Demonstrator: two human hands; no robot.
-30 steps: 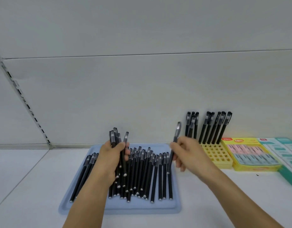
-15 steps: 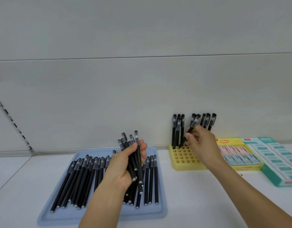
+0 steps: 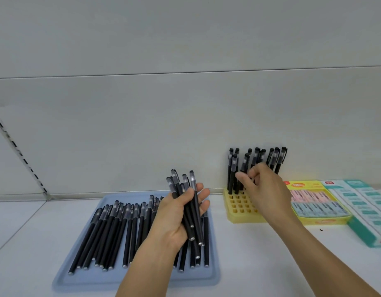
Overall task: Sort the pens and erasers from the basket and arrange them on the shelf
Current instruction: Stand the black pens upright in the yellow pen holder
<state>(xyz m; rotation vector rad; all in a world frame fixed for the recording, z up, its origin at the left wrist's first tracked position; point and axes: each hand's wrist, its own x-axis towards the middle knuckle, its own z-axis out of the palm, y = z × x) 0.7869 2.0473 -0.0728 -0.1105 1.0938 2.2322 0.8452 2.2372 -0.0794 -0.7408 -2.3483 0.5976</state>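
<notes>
Two hands are busy by the yellow pen holder. The right hand is over it, fingers curled in among the black pens standing in its back holes; whether it pinches one, I cannot tell. The left hand is left of the holder, up above the blue tray, fingers wrapped around a bunch of black pens. More pens lie flat in the tray. Right of the holder, touching it, sits a yellow eraser box, then a green one.
</notes>
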